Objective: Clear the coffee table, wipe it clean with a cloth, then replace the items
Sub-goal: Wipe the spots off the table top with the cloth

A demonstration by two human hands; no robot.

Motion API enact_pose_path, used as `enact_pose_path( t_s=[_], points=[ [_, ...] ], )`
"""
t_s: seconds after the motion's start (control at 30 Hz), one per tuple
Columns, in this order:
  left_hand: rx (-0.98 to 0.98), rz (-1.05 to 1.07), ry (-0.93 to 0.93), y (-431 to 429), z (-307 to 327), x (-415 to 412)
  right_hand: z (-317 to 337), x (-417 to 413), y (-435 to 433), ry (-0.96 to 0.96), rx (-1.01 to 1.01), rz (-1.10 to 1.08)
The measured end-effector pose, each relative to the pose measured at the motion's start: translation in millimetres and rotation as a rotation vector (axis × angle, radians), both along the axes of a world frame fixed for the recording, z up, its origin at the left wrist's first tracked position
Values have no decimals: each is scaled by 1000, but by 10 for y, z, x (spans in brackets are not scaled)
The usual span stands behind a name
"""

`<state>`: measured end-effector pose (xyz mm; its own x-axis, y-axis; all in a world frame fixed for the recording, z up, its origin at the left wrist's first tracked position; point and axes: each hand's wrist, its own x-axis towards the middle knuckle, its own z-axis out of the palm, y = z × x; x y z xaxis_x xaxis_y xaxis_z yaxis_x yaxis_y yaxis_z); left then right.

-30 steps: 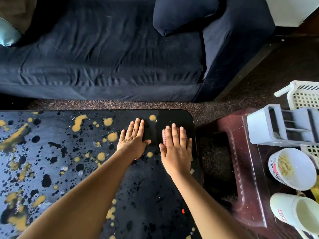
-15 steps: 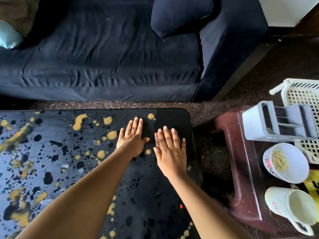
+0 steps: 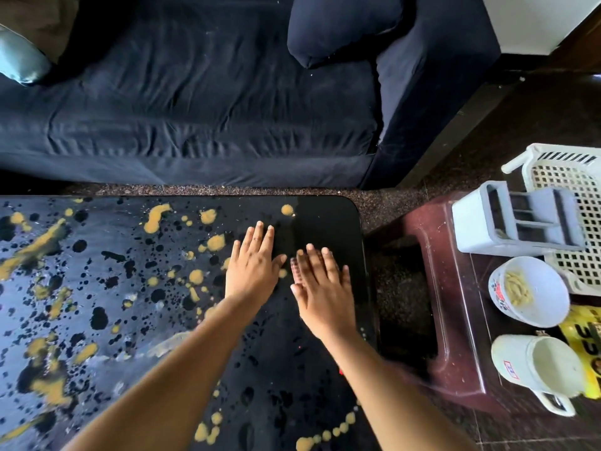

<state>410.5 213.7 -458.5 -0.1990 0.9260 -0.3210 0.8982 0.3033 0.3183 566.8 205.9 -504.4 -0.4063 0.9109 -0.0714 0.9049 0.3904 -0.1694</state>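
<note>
While both palms are laid flat near the far right corner of the coffee table [image 3: 107, 242], nothing is gripped by either. The left hand [image 3: 252, 270] is spread on the bare dark top, fingers straight and relaxed. The right hand [image 3: 320, 288] is pressed down on a cloth [image 3: 294, 267], fingers straight and slightly blurred. Only a small pink checked edge of the cloth is seen, beside the index finger. The hands are set just beside each other. Yellow splatter marks [image 3: 156, 218] are scattered over the table's left and middle. At a maroon stool [image 3: 432, 288] to the right, a grey holder [image 3: 517, 222], a white basket [image 3: 575, 190], a cup [image 3: 528, 289] with yellowish bits and a mug [image 3: 540, 369] are grouped. A dark blue sofa [image 3: 195, 92] is seen beyond the table.
</note>
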Motion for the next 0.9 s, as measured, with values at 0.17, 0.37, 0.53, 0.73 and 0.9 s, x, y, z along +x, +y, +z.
enact_pose_path(
  t_s=[0.17,0.37,0.53,0.73,0.9],
  points=[
    [52,-142,36,-914,54,263,15,417,-111,-29,-53,-336],
    [-54,-191,80,-1354,-118,372,43,2,-253,-23,-46,-140],
    [-154,-181,67,-1257,-21,378,28,337,-233,-52,-35,-68],
    [-239,-181,63,-1216,-15,393,22,440,-429,-26,-54,-369],
    [-281,-212,72,-1211,-61,373,52,18,-614,-18,-20,-1]
  ],
)
